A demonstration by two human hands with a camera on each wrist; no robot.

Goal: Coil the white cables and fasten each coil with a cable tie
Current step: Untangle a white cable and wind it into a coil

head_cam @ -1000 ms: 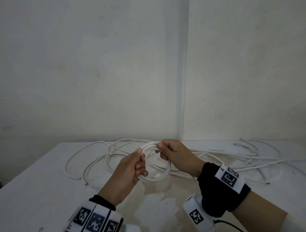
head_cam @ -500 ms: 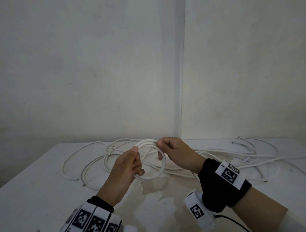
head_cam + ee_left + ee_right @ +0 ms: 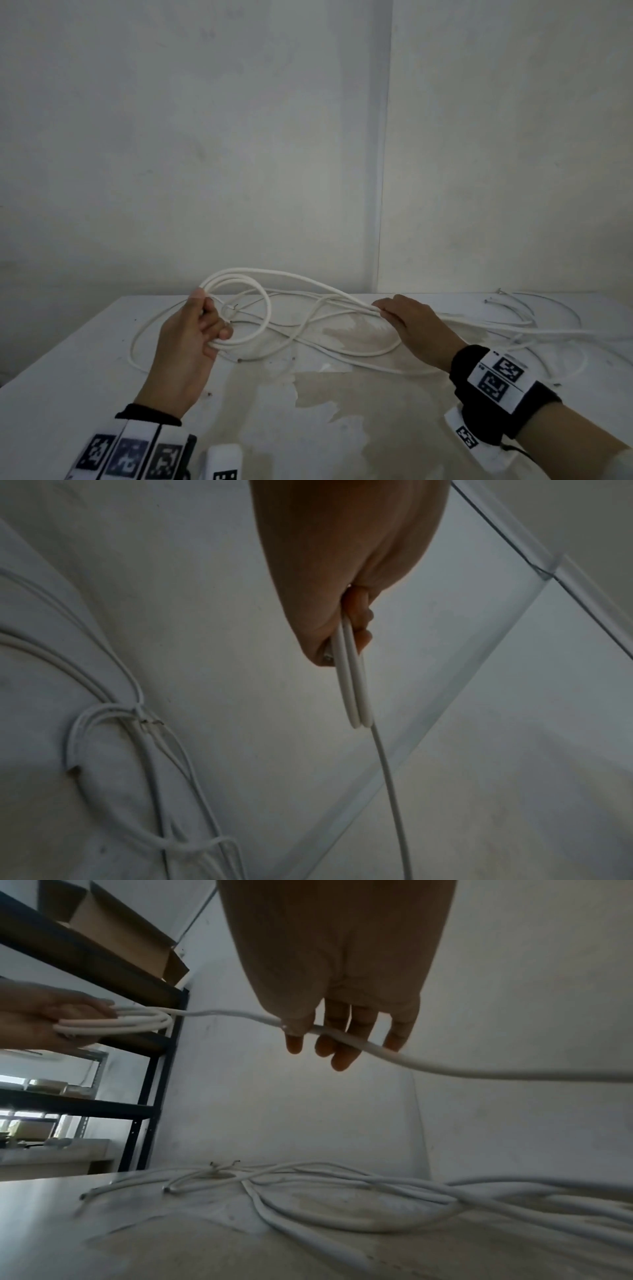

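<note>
My left hand (image 3: 210, 317) grips a small coil of white cable (image 3: 263, 308), a few loops held upright above the table; the loops (image 3: 352, 691) jut from its fist in the left wrist view. One strand (image 3: 291, 275) runs from the coil's top rightward to my right hand (image 3: 382, 310), which pinches it between thumb and fingers (image 3: 342, 1053). Past that hand the cable (image 3: 479, 1072) trails off to the right. The right wrist view also shows the left hand (image 3: 41, 1015) with the coil (image 3: 120, 1020).
Several loose white cables (image 3: 342, 353) sprawl tangled across the white table (image 3: 68, 394), with cut ends at the far right (image 3: 493, 298). The tabletop has a worn stained patch (image 3: 342, 404). Walls close the back. A dark shelving rack (image 3: 150, 1069) with a cardboard box (image 3: 120, 934) stands at the left.
My right hand has slid to the right along the cable, away from the coil, stretching a strand between the hands. The left hand with the coil has shifted a little left.
</note>
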